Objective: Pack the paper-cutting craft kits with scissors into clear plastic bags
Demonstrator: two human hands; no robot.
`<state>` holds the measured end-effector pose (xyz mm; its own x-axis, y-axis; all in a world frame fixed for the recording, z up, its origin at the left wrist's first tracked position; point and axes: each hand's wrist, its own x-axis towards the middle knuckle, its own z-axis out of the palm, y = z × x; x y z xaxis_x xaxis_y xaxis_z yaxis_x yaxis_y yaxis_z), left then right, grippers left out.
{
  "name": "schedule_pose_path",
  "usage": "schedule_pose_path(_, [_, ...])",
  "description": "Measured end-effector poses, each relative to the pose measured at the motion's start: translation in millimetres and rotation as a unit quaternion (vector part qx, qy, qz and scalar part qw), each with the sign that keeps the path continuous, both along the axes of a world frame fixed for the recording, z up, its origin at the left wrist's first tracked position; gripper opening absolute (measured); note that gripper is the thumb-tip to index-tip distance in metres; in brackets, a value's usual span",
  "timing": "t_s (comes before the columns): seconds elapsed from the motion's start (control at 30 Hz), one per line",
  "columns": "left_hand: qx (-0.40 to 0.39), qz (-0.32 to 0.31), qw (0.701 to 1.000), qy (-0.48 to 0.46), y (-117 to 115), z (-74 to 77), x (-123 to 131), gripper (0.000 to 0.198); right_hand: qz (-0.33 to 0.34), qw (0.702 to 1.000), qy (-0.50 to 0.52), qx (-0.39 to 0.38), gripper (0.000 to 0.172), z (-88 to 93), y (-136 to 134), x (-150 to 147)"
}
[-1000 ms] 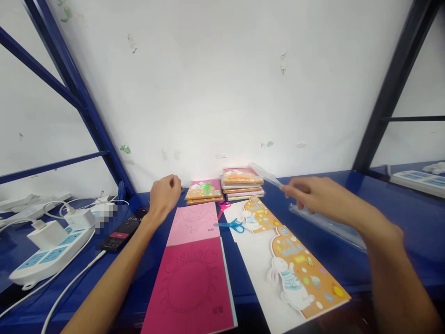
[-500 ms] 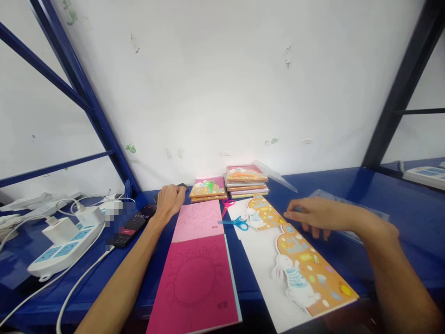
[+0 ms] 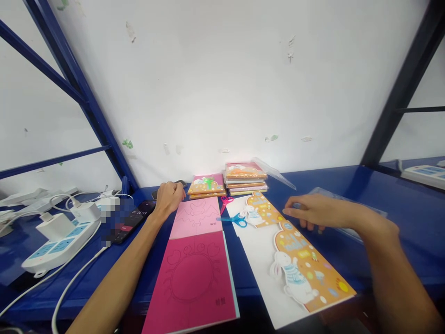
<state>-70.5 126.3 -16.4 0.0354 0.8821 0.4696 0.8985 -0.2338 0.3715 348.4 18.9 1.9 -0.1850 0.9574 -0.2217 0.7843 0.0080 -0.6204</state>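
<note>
My left hand rests as a loose fist on the blue table, at the top left corner of a light pink sheet with a drawn outline. Nothing shows in its fingers. A dark magenta sheet lies just below the pink one. My right hand is open, fingertips down on a clear plastic sleeve lying flat on the table. Left of it is a long white card with orange rabbit cut-outs. Blue scissors and pink scissors lie between the sheets and the card.
Two stacks of coloured craft booklets sit against the white wall, with another clear sleeve beside them. A phone, a power strip with chargers and white cables lie at the left. Blue rack posts rise on both sides.
My right hand has lowered the clear plastic sleeve from the air onto the table and now rests on it. My left hand has barely moved.
</note>
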Motion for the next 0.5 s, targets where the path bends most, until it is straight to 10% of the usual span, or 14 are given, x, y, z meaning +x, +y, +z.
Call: schedule_pose_path(0.5, [0.063, -0.010, 0.997, -0.030, 3.9, -2.7, -0.4, 0.061, 0.054, 0.997, -0.062, -0.005, 0.041, 2.8, 3.4, 4.6])
